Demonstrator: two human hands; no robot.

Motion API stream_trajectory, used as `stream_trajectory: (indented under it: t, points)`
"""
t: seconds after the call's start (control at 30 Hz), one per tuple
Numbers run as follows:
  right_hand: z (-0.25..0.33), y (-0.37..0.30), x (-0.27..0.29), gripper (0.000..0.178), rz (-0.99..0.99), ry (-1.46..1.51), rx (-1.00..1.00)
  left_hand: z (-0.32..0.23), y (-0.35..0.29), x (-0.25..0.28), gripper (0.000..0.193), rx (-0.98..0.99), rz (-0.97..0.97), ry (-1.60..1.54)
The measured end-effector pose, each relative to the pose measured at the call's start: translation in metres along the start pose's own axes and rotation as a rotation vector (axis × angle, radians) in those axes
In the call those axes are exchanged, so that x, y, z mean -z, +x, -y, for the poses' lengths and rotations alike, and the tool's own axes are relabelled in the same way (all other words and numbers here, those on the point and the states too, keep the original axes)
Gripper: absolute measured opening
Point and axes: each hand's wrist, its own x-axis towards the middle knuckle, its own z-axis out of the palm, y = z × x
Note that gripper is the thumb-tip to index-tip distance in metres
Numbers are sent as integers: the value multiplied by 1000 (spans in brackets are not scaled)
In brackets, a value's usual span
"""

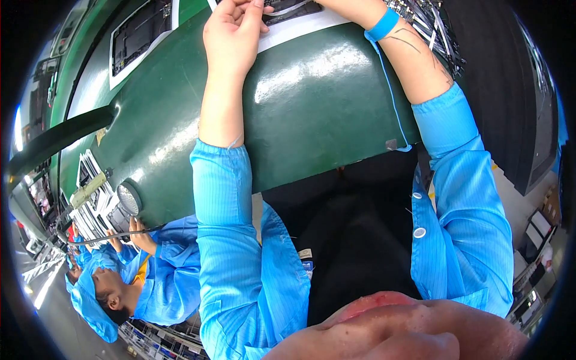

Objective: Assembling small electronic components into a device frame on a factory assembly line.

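At the top edge, my left hand (233, 35) rests over a dark flat panel (294, 13) with small parts on it. The panel lies on a white sheet (303, 35) on the green table (312, 108). My left thumb and fingers are curled close together; what they may hold is hidden or cut off. A pale, narrow strip (298, 8) runs over the panel beside them. Of my right hand (354, 7), only the part near the wrist shows, its fingers beyond the frame. Around that wrist sits a blue wrist strap (383, 25).
The strap's blue cord (391, 90) reaches the table's front edge. Thin black and white strips (441, 36) are heaped at upper right. Another dark panel (141, 36) lies at upper left. A black curved arm (60, 141), a round lamp-like piece (128, 199) and a co-worker (141, 282) are at left.
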Motion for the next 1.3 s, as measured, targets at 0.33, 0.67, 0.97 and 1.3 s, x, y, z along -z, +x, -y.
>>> stream_trajectory:
  t: [0.33,0.67,0.97,1.3]
  points:
    - [-1,15,14,15,-130,-382,-63,18,17,19,8,-23,-156,-103]
    - [25,-3,18,20,85,-592,-97,4,6,15,33,43,21,-709]
    - [13,-1,10,16,64,-614,-40,-11,-2,6,33,23,-182,-194]
    - [3,2,22,13,126,-517,114,14,10,16,33,-55,-166,-621]
